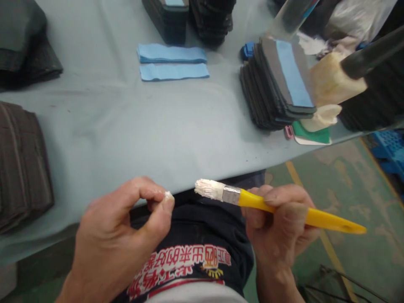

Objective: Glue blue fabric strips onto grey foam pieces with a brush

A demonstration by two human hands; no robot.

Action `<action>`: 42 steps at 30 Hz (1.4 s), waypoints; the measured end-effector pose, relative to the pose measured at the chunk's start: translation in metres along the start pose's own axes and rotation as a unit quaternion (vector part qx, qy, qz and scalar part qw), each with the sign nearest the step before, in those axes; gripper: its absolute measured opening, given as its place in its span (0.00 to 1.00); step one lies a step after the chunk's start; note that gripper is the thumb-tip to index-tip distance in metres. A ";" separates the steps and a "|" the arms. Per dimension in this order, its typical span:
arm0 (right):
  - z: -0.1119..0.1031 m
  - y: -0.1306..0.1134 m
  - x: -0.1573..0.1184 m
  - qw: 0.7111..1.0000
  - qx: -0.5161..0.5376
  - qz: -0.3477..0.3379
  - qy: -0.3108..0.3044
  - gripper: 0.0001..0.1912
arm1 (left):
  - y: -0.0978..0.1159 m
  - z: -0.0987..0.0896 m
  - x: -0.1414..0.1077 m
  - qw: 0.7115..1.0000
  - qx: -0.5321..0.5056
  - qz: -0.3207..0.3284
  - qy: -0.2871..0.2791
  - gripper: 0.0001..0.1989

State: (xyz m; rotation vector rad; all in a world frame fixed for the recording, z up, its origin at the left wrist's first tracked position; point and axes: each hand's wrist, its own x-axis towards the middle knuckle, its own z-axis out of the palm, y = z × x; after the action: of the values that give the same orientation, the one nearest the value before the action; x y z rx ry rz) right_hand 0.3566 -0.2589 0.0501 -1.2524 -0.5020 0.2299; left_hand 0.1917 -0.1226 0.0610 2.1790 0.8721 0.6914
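My right hand (pixel 279 223) grips a brush (pixel 257 201) by its yellow handle. The bristles are coated white and point left, toward my left hand. My left hand (pixel 123 231) is closed, thumb and index finger pinched together. A small white bit shows at those fingertips; whether it is a separate piece or a smear of the white stuff is unclear. Both hands are over my lap at the table's front edge, apart from each other. Beyond them, two flat light-blue strip bundles (pixel 173 71) lie side by side on the pale table (pixel 142 126).
A stack of dark pads (pixel 268 88) topped by a blue strip stands at the right, beside a cream-coloured block (pixel 336 80) and a green piece (pixel 312 134). More dark stacks stand at the back. Brown-grey folded cloth (pixel 23 168) is piled at the left.
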 end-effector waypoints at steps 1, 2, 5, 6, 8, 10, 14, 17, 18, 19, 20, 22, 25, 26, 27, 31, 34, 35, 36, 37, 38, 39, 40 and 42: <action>0.001 0.003 0.000 1.000 0.006 0.008 -0.004 0.13 | 0.006 0.003 0.003 1.000 -0.003 0.021 -0.011 0.07; 0.002 0.005 -0.001 1.000 0.011 0.013 -0.004 0.13 | 0.010 0.005 0.006 0.999 -0.006 0.041 -0.021 0.07; 0.001 0.006 -0.003 1.000 0.007 0.026 -0.008 0.13 | 0.014 0.008 0.012 0.997 -0.001 0.065 -0.035 0.07; 0.000 0.006 -0.003 1.000 0.002 0.027 -0.009 0.13 | 0.013 0.009 0.013 0.997 0.004 0.073 -0.036 0.06; -0.002 0.006 -0.003 1.000 -0.007 0.027 -0.011 0.13 | 0.012 0.011 0.014 0.995 0.019 0.090 -0.036 0.05; -0.004 0.006 -0.003 1.000 -0.011 0.025 -0.014 0.12 | 0.010 0.013 0.015 0.993 0.034 0.110 -0.036 0.05; -0.004 0.007 -0.004 0.999 -0.011 0.031 -0.022 0.11 | 0.008 0.016 0.020 0.992 0.041 0.109 -0.041 0.04; -0.003 0.007 -0.003 0.999 0.000 0.049 -0.012 0.12 | 0.008 0.018 0.024 0.997 -0.005 0.041 -0.063 0.03; -0.002 0.007 -0.002 0.998 0.006 0.061 -0.008 0.12 | 0.008 0.018 0.024 0.997 -0.032 0.012 -0.075 0.03; -0.002 0.008 -0.001 0.997 0.012 0.076 -0.004 0.12 | 0.008 0.019 0.025 0.994 -0.061 -0.019 -0.085 0.04; -0.001 0.008 -0.001 0.996 0.016 0.092 0.000 0.13 | 0.008 0.020 0.024 0.990 -0.089 -0.050 -0.097 0.04; -0.001 0.011 0.001 0.993 0.017 0.118 0.005 0.14 | 0.008 0.021 0.023 0.978 -0.136 -0.104 -0.116 0.05; -0.002 0.014 0.001 0.992 0.004 0.130 0.003 0.14 | 0.008 0.022 0.022 0.965 -0.174 -0.155 -0.119 0.05; -0.003 0.014 0.001 0.992 0.002 0.126 -0.003 0.14 | 0.008 0.023 0.022 0.963 -0.182 -0.165 -0.116 0.05; -0.004 0.014 0.001 0.993 0.003 0.121 -0.011 0.14 | 0.008 0.023 0.022 0.960 -0.189 -0.174 -0.112 0.04; -0.010 0.013 0.003 0.993 0.019 0.096 -0.064 0.11 | 0.005 0.023 0.025 0.936 -0.243 -0.226 -0.117 0.03; -0.016 0.014 0.006 0.991 0.017 0.067 -0.118 0.09 | 0.002 0.023 0.026 0.906 -0.294 -0.273 -0.136 0.03; -0.017 0.015 0.007 0.989 0.012 0.056 -0.133 0.09 | 0.001 0.024 0.026 0.898 -0.305 -0.285 -0.140 0.03; -0.019 0.015 0.008 0.988 0.008 0.047 -0.146 0.09 | 0.001 0.024 0.027 0.891 -0.313 -0.296 -0.144 0.04; -0.020 0.016 0.008 0.987 0.006 0.038 -0.157 0.09 | 0.000 0.024 0.027 0.886 -0.317 -0.305 -0.147 0.05; -0.021 0.017 0.009 0.985 0.006 0.031 -0.167 0.09 | 0.000 0.025 0.028 0.882 -0.320 -0.311 -0.152 0.06; -0.022 0.017 0.009 0.984 0.009 0.028 -0.174 0.09 | -0.001 0.025 0.028 0.879 -0.320 -0.316 -0.158 0.07; -0.023 0.017 0.009 0.983 0.011 0.026 -0.181 0.08 | -0.001 0.024 0.028 0.878 -0.318 -0.319 -0.164 0.08; -0.024 0.017 0.010 0.981 0.008 0.027 -0.194 0.07 | -0.002 0.023 0.028 0.881 -0.308 -0.315 -0.173 0.09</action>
State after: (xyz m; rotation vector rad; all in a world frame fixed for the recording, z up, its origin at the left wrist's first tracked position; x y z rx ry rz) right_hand 0.3785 -0.2702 0.0307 -1.2103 -0.7995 0.5281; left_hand 0.2247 -0.1097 0.0510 1.2765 0.9323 0.1898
